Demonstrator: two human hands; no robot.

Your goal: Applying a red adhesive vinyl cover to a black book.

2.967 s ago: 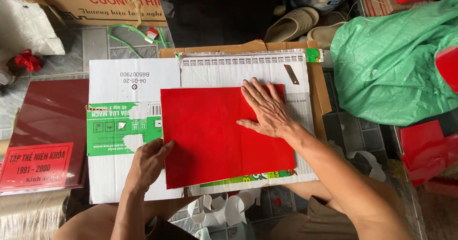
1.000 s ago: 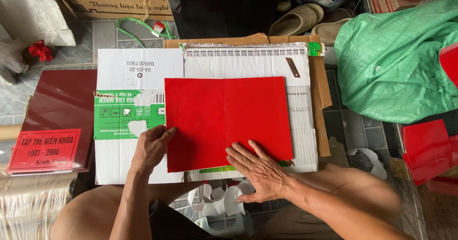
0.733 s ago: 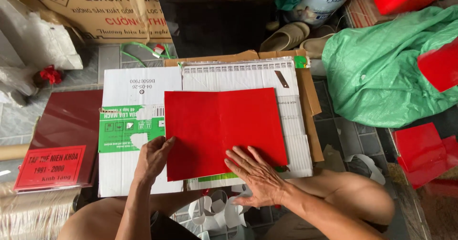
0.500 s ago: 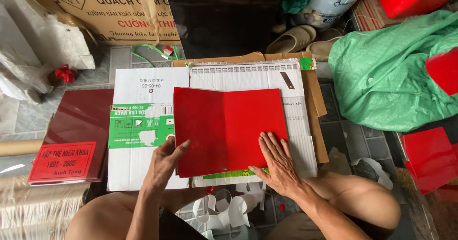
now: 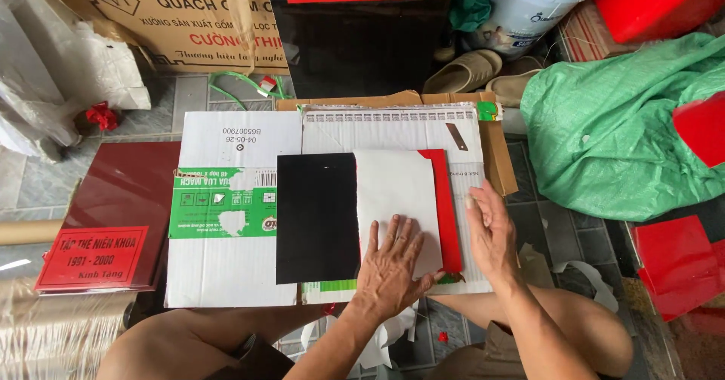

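A red sheet lies folded over on itself, its white underside facing up. Only a red strip shows along its right edge. A black sheet lies flat beside it on the left. My left hand presses flat on the white underside near its lower edge, fingers spread. My right hand rests flat just right of the red strip, on the white spiral-bound pad underneath. Neither hand grips anything.
The pad lies on a flattened white and green cardboard box. A maroon board with a red plaque lies left. A green sack, red sheets, sandals and a brown carton surround the spot.
The red sheet's left half has been folded over to the right, showing its white back and uncovering a black sheet. My left hand moved onto the fold; my right hand shifted right.
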